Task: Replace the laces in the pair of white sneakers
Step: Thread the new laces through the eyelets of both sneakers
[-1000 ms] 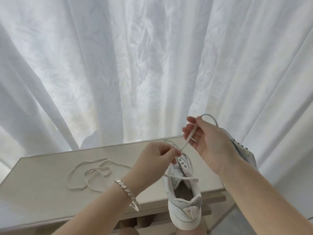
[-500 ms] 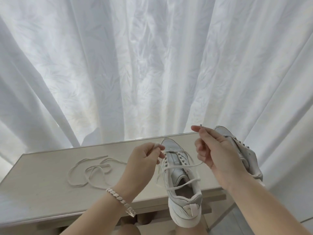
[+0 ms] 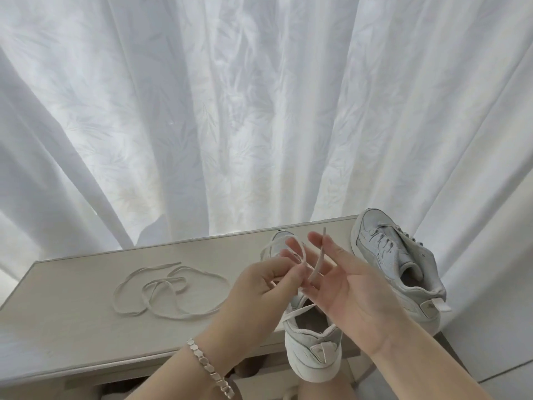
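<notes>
A white sneaker (image 3: 313, 352) lies on the pale table (image 3: 72, 327) with its heel over the front edge. A lace (image 3: 300, 310) runs across its opening and up to my hands. Above it, my left hand (image 3: 259, 287) pinches a small loop of that lace. My right hand (image 3: 349, 293) is close beside it, fingers spread, with the lace end (image 3: 320, 255) caught between them and its tip sticking upward. The second white sneaker (image 3: 398, 264) stands laced at the table's right end. Most of the near sneaker's front is hidden by my hands.
A loose lace (image 3: 170, 290) lies in coils on the left half of the table. A white curtain (image 3: 259, 111) hangs right behind the table's back edge. The floor (image 3: 507, 370) shows at the lower right, past the table's end.
My hands have come together over the near sneaker. The left hand now pinches a loop of lace, and the right hand has shifted left with the lace end upright between its fingers.
</notes>
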Available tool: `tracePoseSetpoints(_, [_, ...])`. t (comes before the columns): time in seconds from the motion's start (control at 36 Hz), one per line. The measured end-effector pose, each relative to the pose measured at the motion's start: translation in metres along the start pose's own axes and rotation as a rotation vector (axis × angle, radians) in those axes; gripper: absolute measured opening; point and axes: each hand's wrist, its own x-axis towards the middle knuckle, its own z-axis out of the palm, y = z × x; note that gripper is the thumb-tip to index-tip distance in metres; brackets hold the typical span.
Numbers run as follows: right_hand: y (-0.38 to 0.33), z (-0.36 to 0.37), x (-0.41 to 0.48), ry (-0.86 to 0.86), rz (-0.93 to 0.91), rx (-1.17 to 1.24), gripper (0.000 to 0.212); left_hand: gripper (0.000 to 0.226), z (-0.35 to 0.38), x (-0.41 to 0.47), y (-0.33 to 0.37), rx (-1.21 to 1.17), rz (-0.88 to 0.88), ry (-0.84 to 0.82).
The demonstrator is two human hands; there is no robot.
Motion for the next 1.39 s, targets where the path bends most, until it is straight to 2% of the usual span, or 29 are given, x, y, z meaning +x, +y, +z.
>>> tracePoseSetpoints(0.08, [0.002, -0.002, 0.001, 0.037, -0.041, -0.059, 0.015, 0.025, -0.002, -0.003, -0.005, 0.108, -0.012, -0.037])
tracePoseSetpoints(0.11, [0.002, -0.004, 0.001, 0.029, -0.066, -0.071, 0.019, 0.028, -0.003, -0.004, -0.006, 0.154, -0.02, -0.056])
tracePoseSetpoints(0.17, [0.002, -0.009, 0.002, 0.015, -0.123, -0.111, 0.043, 0.03, -0.007, -0.008, -0.007, 0.231, -0.054, -0.1])
tracePoseSetpoints(0.22, [0.0, -0.015, 0.002, 0.038, -0.17, -0.135, 0.053, 0.031, -0.01, -0.01, -0.01, 0.292, -0.107, -0.152])
tracePoseSetpoints(0.28, [-0.004, -0.015, 0.0, 0.057, -0.211, -0.149, 0.048, 0.028, -0.013, -0.011, -0.012, 0.372, -0.161, -0.237])
tracePoseSetpoints(0.36, [-0.012, -0.011, -0.003, 0.099, -0.261, -0.165, 0.025, 0.029, -0.016, -0.011, -0.016, 0.605, -0.209, -0.324])
tracePoseSetpoints(0.47, [-0.019, -0.007, -0.004, 0.121, -0.345, -0.26, 0.022, 0.031, -0.022, -0.006, -0.02, 0.828, -0.265, -0.194])
tracePoseSetpoints(0.56, [-0.016, -0.01, -0.003, 0.13, -0.4, -0.39, 0.025, 0.031, -0.027, 0.003, -0.018, 0.89, -0.333, -0.182])
tracePoseSetpoints(0.61, [-0.01, -0.012, -0.003, 0.105, -0.417, -0.497, 0.043, 0.027, -0.026, 0.009, -0.016, 0.83, -0.312, -0.145])
tracePoseSetpoints(0.67, [-0.004, -0.014, -0.004, 0.09, -0.403, -0.576, 0.056, 0.022, -0.024, 0.016, -0.012, 0.639, -0.24, -0.03])
tracePoseSetpoints(0.75, [0.002, -0.009, -0.008, 0.039, -0.383, -0.671, 0.051, 0.017, -0.019, 0.026, 0.004, 0.225, -0.152, 0.093])
tracePoseSetpoints(0.81, [0.005, -0.002, -0.011, 0.007, -0.378, -0.75, 0.03, 0.02, -0.016, 0.03, 0.016, -0.064, -0.186, 0.003])
tracePoseSetpoints(0.89, [0.005, 0.002, -0.014, -0.014, -0.34, -0.826, 0.018, 0.027, -0.014, 0.032, 0.025, -0.234, -0.282, -0.212])
tracePoseSetpoints(0.94, [0.004, 0.002, -0.016, -0.026, -0.312, -0.845, 0.019, 0.03, -0.014, 0.034, 0.026, -0.295, -0.308, -0.291])
tracePoseSetpoints(1.0, [0.002, 0.001, -0.017, -0.01, -0.293, -0.828, 0.017, 0.031, -0.014, 0.035, 0.025, -0.293, -0.302, -0.282])
tracePoseSetpoints(1.11, [0.0, 0.0, -0.018, 0.039, -0.269, -0.737, 0.02, 0.013, -0.014, 0.031, 0.022, -0.242, -0.259, -0.2])
tracePoseSetpoints(1.31, [0.006, 0.002, -0.015, 0.195, -0.382, -0.701, 0.019, 0.011, -0.01, 0.024, 0.02, -0.256, -0.168, 0.021])
tracePoseSetpoints(1.39, [0.002, 0.002, -0.014, 0.217, -0.361, -0.638, 0.019, 0.012, -0.012, 0.022, 0.02, -0.261, -0.151, 0.069])
